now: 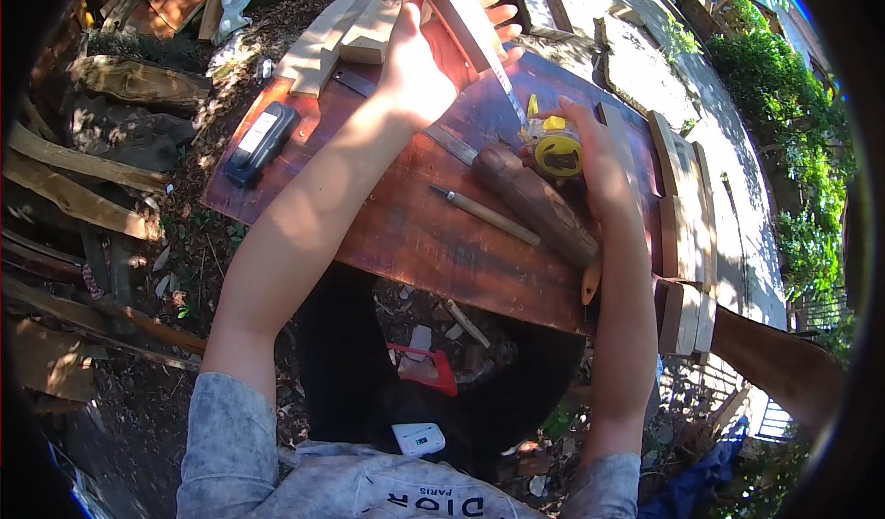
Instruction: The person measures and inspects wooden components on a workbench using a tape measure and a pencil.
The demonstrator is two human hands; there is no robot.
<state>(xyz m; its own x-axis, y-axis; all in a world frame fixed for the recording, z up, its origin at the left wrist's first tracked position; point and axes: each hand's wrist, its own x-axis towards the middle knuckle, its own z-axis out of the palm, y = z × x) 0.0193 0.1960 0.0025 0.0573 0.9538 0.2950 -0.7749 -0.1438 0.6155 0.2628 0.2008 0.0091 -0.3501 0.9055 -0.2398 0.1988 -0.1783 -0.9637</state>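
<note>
My left hand (426, 69), palm up with fingers partly spread behind it, holds a reddish-brown wood block (464, 23) tilted above the table. A yellow tape measure (559, 157) is in my right hand (590, 141), its blade (509, 93) drawn out to the lower end of the block. Below the tape measure lies a thick dark wooden piece (533, 201). Beside that rests a slim tool with a wooden handle (493, 220) and a dark metal tip. A flat metal strip (452, 144) runs up to the left from the dark piece.
On the brown tabletop (396, 242), a black device with a pale label (262, 144) lies at the left. Light wood blocks (323, 40) sit at the far left corner, and more (678, 196) line the right edge. An orange handle (591, 281) shows beside my right forearm.
</note>
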